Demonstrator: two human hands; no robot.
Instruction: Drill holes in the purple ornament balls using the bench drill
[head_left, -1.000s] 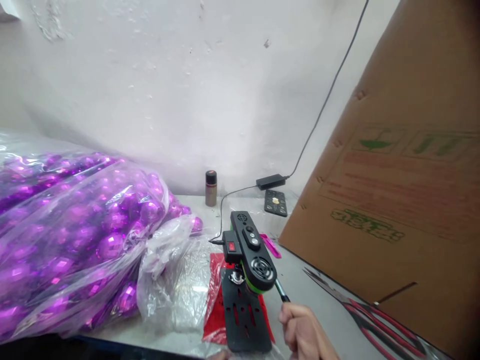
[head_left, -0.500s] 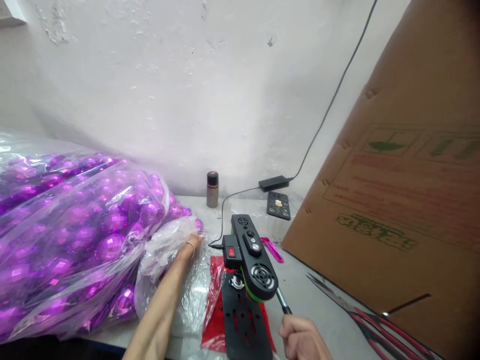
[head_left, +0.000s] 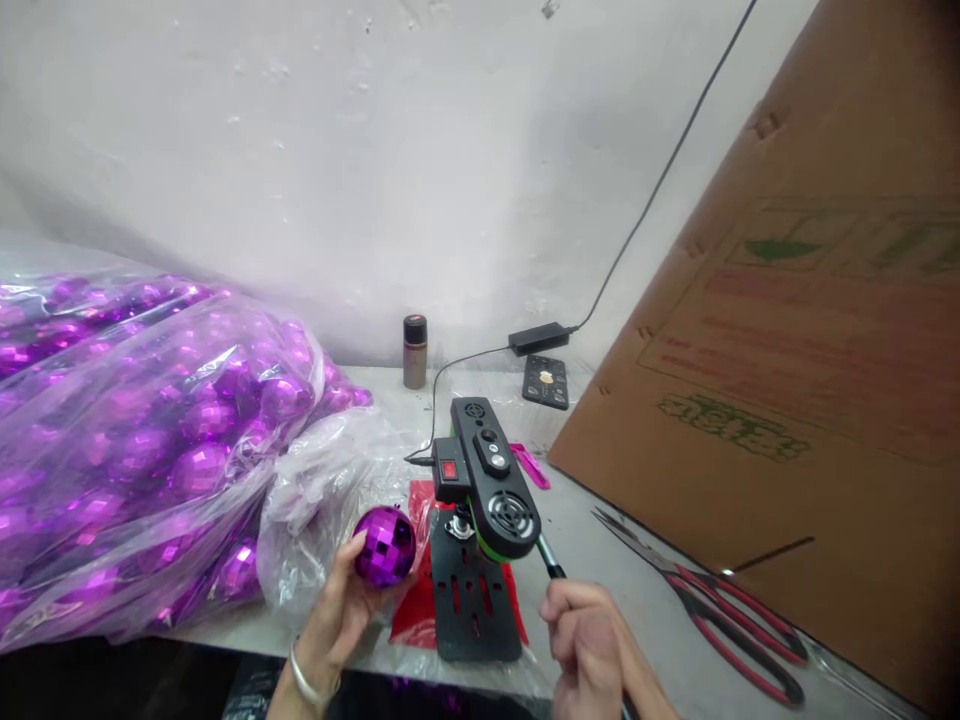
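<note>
My left hand (head_left: 349, 600), with a bangle at the wrist, grips a shiny purple mirror-faceted bauble (head_left: 384, 546) just left of the black device. My right hand (head_left: 585, 640) is closed around a metal rod with a black sleeve (head_left: 550, 558). The rod's upper end meets the device's right side; I cannot tell whether it is joined there. The black device (head_left: 495, 480), with round grilles and a red switch, stands over a slotted black base plate (head_left: 476, 610). Beneath the plate lies a red sheet (head_left: 412, 615), partly under clear plastic.
Left, a large clear bag (head_left: 150, 440) is full of purple baubles. A small bottle (head_left: 415, 352), a power adapter (head_left: 538, 338) with a cable and a phone (head_left: 546, 382) lie behind. A pink tool (head_left: 531, 466), large red-black scissors (head_left: 720, 610) and a cardboard box (head_left: 787, 350) occupy the right.
My left hand has drawn back towards me from beside the bag and now holds a purple bauble. My right hand stays closed on the rod. The view has tilted down a little.
</note>
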